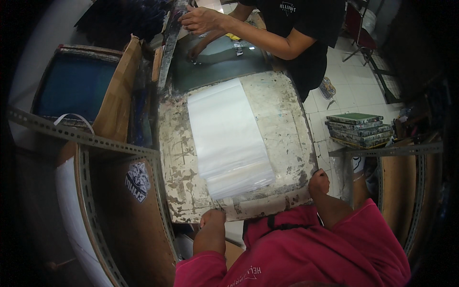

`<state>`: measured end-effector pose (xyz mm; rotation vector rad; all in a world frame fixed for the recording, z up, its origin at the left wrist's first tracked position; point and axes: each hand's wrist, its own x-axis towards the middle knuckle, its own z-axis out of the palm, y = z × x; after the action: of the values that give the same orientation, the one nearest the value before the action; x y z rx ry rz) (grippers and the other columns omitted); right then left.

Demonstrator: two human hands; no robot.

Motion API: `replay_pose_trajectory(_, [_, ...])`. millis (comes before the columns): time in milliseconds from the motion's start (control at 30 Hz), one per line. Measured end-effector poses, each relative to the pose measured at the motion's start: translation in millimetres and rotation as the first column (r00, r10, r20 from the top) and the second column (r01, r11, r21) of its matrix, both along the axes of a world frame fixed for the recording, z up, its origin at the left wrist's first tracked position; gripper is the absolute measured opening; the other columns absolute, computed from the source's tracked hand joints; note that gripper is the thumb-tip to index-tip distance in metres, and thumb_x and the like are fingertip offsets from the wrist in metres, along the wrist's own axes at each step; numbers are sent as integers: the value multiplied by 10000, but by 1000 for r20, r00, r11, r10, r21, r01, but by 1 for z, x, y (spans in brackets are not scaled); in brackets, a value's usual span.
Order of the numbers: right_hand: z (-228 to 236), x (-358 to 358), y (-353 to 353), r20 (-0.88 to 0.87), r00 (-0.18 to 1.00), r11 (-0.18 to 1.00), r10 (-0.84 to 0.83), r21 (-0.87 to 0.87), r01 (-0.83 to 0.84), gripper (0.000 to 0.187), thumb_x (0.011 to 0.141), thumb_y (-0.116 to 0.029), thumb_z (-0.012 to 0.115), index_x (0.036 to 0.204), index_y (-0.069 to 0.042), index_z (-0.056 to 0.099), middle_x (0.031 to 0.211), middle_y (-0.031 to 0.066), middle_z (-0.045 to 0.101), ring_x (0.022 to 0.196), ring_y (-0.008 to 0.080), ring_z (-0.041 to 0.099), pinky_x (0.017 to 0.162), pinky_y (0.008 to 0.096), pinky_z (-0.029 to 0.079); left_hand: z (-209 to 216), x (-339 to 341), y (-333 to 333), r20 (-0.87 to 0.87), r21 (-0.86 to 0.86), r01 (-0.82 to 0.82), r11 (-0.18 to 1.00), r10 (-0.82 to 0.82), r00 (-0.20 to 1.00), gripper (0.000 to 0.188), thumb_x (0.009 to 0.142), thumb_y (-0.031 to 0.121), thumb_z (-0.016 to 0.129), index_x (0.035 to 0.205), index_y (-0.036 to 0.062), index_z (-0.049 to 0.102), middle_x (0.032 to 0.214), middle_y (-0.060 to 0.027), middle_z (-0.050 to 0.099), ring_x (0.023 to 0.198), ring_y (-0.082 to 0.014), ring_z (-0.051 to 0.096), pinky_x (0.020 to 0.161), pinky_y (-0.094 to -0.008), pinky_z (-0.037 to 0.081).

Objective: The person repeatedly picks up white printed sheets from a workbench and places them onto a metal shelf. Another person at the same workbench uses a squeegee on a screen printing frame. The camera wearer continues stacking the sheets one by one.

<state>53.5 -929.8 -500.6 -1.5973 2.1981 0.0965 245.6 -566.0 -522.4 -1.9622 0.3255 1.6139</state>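
Note:
A worn, paint-flecked board-like table [287, 124] lies before me. On it rests a long stack of white sheets [224, 124], with clear plastic [239, 178] over or under its near end. My left hand [213, 218] is closed at the table's front edge; a thin dark thing pokes out above its fingers, too small to name. My right hand [319, 183] is curled closed against the table's right front corner. Whether it grips the edge or holds something is hidden.
Across the table, a co-worker in a dark shirt [306, 28] reaches over a dark glossy screen [220, 60]. Blue framed screens [71, 83] and cardboard [117, 91] stand left, above a metal-edged shelf [119, 148]. Stacked green-topped frames [358, 129] sit at right.

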Motion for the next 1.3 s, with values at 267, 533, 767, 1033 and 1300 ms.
replay_pose_trajectory(267, [-6, -2, 4, 14, 1000, 990, 21, -141, -18, 507, 904, -413, 354, 1010, -63, 705, 957, 212, 689, 900, 417, 656, 811, 509, 503, 36, -9, -9, 162, -208, 78, 975, -44, 986, 342, 883, 203, 478, 1147, 110, 676, 1213, -138, 630, 1122, -307, 606, 928, -470, 481])
replay_pose_trajectory(533, [-7, -2, 4, 21, 1000, 989, 18, -145, -14, 513, 902, -415, 349, 1014, -62, 704, 958, 217, 688, 902, 423, 654, 816, 511, 501, 30, -6, -7, 129, -175, 61, 983, -39, 991, 332, 870, 158, 493, 1133, 94, 684, 1191, -160, 639, 1104, -323, 620, 911, -445, 508])
replay_pose_trajectory(767, [-10, -3, 3, 9, 1000, 988, 4, -153, -2, 515, 900, -419, 350, 998, -63, 709, 940, 214, 691, 882, 423, 658, 802, 515, 506, 12, -2, -4, 56, -85, 41, 996, -37, 998, 331, 865, 157, 496, 1129, 94, 686, 1186, -161, 641, 1102, -324, 620, 910, -443, 507])
replay_pose_trajectory(1033, [-14, -4, 2, 13, 1000, 987, 11, -160, -8, 511, 902, -416, 354, 997, -65, 712, 931, 211, 693, 877, 414, 664, 790, 513, 511, -1, -1, 0, 4, -32, 30, 999, -30, 1000, 329, 860, 154, 500, 1124, 95, 688, 1181, -163, 642, 1099, -326, 621, 910, -440, 506])
replay_pose_trajectory(1300, [1, -1, 1, 30, 1000, 1000, 2, -8, -2, 555, 915, -453, 301, 1138, -106, 673, 1096, 198, 663, 1017, 415, 620, 898, 503, 468, -2, 0, 1, -7, -23, 34, 999, -34, 999, 328, 856, 152, 503, 1118, 96, 690, 1176, -165, 644, 1097, -328, 622, 909, -438, 506])
